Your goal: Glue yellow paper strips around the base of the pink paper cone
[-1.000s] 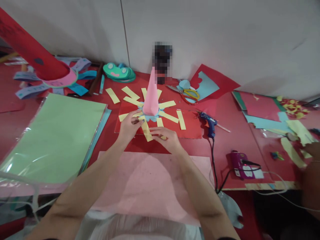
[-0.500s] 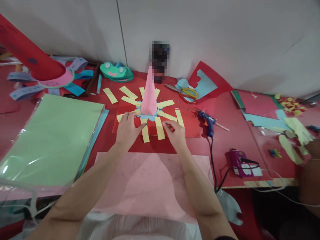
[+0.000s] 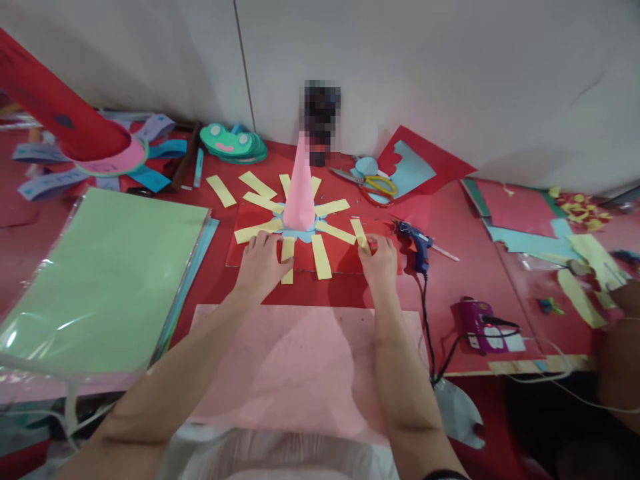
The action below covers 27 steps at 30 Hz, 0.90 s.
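A pink paper cone (image 3: 299, 203) stands upright on a scalloped light-blue paper base (image 3: 303, 236), with yellow paper strips (image 3: 334, 207) fanned out around it over a red cardboard sheet (image 3: 345, 260). Left of the front strips rests my left hand (image 3: 260, 263), fingers apart, its thumb touching a front yellow strip (image 3: 287, 248). My right hand (image 3: 380, 261) is closed at the lower end of the rightmost yellow strip (image 3: 357, 229), thumb and fingers pinching it. Another strip (image 3: 321, 257) lies between the two hands, touched by neither.
Right of the cardboard lie a blue glue gun (image 3: 418, 245) and a purple power box (image 3: 481, 327) with cables. Scissors (image 3: 373, 187) lie behind. Plastic-wrapped green paper (image 3: 110, 280) is at left, pink paper (image 3: 300, 367) in front. Another person's arm (image 3: 623, 353) shows at far right.
My right hand has moved right, from beside the front middle strip to the rightmost strip, and now pinches its end. My left hand has barely shifted; the strip by its thumb has straightened slightly.
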{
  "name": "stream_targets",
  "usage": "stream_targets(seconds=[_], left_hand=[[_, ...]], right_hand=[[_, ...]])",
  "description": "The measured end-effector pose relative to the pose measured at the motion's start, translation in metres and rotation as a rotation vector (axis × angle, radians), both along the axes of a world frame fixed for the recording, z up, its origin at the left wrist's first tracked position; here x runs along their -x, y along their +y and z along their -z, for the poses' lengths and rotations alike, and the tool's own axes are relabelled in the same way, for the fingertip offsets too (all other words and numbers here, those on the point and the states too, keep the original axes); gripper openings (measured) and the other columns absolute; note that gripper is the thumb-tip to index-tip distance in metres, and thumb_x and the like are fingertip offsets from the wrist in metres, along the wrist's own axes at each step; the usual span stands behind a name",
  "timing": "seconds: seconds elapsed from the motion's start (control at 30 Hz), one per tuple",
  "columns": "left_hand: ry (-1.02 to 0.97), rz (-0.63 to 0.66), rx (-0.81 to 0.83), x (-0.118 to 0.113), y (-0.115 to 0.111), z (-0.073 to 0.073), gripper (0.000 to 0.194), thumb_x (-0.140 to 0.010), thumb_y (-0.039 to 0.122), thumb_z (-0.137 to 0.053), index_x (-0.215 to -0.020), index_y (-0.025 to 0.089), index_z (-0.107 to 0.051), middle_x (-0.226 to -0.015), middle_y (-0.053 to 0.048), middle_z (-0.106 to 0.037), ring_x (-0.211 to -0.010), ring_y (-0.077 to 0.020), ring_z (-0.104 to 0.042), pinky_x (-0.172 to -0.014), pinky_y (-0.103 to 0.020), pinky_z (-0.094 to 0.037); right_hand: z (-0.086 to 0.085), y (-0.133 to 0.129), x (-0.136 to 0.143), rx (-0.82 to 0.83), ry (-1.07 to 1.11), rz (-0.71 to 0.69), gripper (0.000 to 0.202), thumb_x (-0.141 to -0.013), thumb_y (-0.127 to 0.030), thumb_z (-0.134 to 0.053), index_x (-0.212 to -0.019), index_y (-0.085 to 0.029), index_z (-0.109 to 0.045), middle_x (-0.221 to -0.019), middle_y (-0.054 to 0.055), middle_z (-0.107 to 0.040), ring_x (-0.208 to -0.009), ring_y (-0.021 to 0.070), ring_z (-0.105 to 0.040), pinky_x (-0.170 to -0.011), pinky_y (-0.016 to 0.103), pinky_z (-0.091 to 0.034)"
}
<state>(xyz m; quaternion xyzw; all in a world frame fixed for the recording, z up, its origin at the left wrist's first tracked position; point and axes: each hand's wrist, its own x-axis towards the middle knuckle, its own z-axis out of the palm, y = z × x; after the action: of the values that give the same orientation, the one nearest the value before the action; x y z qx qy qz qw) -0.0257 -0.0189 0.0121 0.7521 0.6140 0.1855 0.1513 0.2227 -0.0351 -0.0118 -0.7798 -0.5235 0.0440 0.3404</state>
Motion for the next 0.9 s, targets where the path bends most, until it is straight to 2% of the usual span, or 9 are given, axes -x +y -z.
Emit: stream_targets(seconds=[0.23, 0.37, 0.57, 0.67, 0.73, 0.83, 0.9], left_hand=[[-0.097, -0.032, 0.084, 0.003, 0.003, -0.002, 0.038, -0.074, 0.024, -0.071, -0.109, 0.02, -0.058, -0.108, -0.009, -0.056, -0.107, -0.0306, -0.054, -0.091, -0.048, -0.049], [-0.157, -0.072, 0.132, 0.005, 0.003, -0.003, 0.041, -0.073, 0.025, -0.072, -0.111, 0.02, -0.057, -0.11, -0.009, -0.056, -0.108, -0.0297, -0.054, -0.09, -0.046, -0.05], [-0.161, -0.077, 0.153, 0.005, 0.002, -0.004, 0.038, -0.073, 0.024, -0.073, -0.107, 0.021, -0.057, -0.11, -0.009, -0.056, -0.109, -0.0296, -0.054, -0.09, -0.046, -0.05], [-0.193, -0.082, 0.134, 0.003, 0.001, -0.005, 0.036, -0.073, 0.024, -0.074, -0.104, 0.02, -0.057, -0.108, -0.008, -0.056, -0.108, -0.0281, -0.055, -0.091, -0.045, -0.049], [-0.245, -0.093, 0.086, 0.0, 0.0, -0.007, 0.028, -0.076, 0.025, -0.071, -0.1, 0.019, -0.057, -0.105, -0.008, -0.057, -0.101, -0.0249, -0.057, -0.088, -0.042, -0.05], [-0.373, -0.085, -0.01, -0.004, -0.002, -0.012, 0.01, -0.083, 0.024, -0.061, -0.091, 0.019, -0.057, -0.098, -0.005, -0.059, -0.085, -0.0183, -0.058, -0.079, -0.034, -0.051], [-0.471, -0.029, -0.011, -0.007, -0.004, -0.015, 0.007, -0.086, 0.025, -0.055, -0.088, 0.019, -0.058, -0.091, -0.004, -0.062, -0.078, -0.0153, -0.058, -0.073, -0.029, -0.05]], right_hand=[[-0.007, 0.0, -0.006, 0.058, 0.122, -0.005, 0.033, -0.068, -0.013, -0.057, -0.099, -0.019, -0.066, -0.092, 0.008, -0.067, -0.085, 0.0228, -0.059, -0.084, 0.04, -0.048], [-0.009, 0.0, -0.007, 0.064, 0.231, -0.02, 0.035, -0.068, -0.015, -0.063, -0.102, -0.02, -0.065, -0.095, 0.007, -0.064, -0.082, 0.0202, -0.061, -0.085, 0.039, -0.049], [-0.007, 0.0, -0.009, 0.071, 0.395, -0.037, 0.049, -0.058, -0.017, -0.076, -0.107, -0.02, -0.067, -0.106, 0.009, -0.061, -0.074, 0.0168, -0.061, -0.08, 0.04, -0.052], [-0.003, 0.002, -0.009, 0.022, 0.475, -0.063, 0.042, -0.061, -0.022, -0.075, -0.102, -0.021, -0.068, -0.1, 0.007, -0.063, -0.077, 0.0171, -0.063, -0.079, 0.038, -0.054], [-0.003, 0.003, -0.009, -0.03, 0.503, -0.051, 0.031, -0.066, -0.025, -0.07, -0.097, -0.02, -0.068, -0.093, 0.006, -0.065, -0.077, 0.0166, -0.063, -0.079, 0.037, -0.054], [-0.01, 0.005, -0.007, -0.202, 0.493, 0.007, 0.019, -0.072, -0.024, -0.063, -0.089, -0.018, -0.067, -0.087, 0.005, -0.067, -0.078, 0.0158, -0.064, -0.081, 0.035, -0.054], [-0.018, 0.005, -0.003, -0.341, 0.512, 0.015, 0.016, -0.074, -0.027, -0.063, -0.087, -0.019, -0.065, -0.088, 0.005, -0.068, -0.081, 0.0155, -0.065, -0.081, 0.034, -0.054]])
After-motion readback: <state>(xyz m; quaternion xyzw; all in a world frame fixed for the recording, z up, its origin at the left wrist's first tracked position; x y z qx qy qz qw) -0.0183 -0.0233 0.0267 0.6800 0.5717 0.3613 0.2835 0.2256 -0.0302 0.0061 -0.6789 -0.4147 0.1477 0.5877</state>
